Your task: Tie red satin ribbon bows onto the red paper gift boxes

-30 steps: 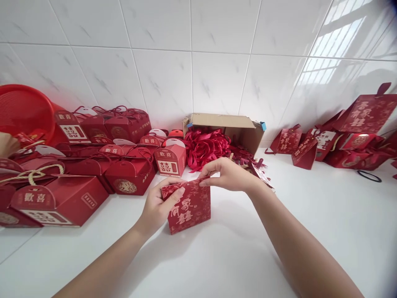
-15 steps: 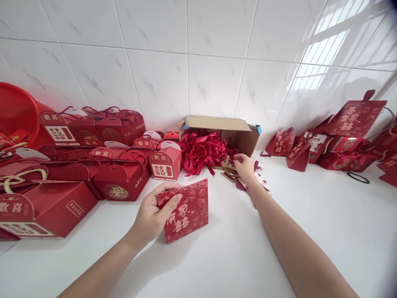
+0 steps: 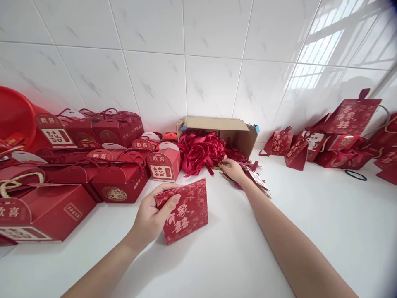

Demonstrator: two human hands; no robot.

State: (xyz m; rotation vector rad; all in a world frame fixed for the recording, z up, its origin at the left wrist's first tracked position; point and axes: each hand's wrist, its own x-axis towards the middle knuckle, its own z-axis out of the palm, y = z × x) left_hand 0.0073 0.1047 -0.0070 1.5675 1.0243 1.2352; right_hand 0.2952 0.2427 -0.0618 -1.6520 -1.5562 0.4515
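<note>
— So where's the red paper bag [image 3: 185,212] just now?

— Standing on the white counter [image 3: 310,231], near the middle, its printed face with the gold characters turned toward the camera and leaning back a little. The left hand [image 3: 152,215] has it by the upper left corner.

— How is that grip set?

— Narrow, and closed on the bag: the thumb [image 3: 171,203] lies across the front face near the top edge, and the other fingers go behind, where I cannot see them.

— And the right hand [image 3: 233,169]?

— Well apart from the bag, stretched out toward the back of the counter. It rests on a loose heap of flat red pieces and tan cord handles [image 3: 248,176], just in front of an open cardboard box [image 3: 226,129] lying on its side and spilling red ribbons [image 3: 201,151].

— Is it holding anything?

— The fingers are curled down into the pile and touch it, but whether they have closed on a piece I cannot tell.

— What else is around?

— Folded red gift boxes [image 3: 119,182] crowd the left side along the tiled wall, and more red bags [image 3: 341,132] lean against the wall on the right.
</note>
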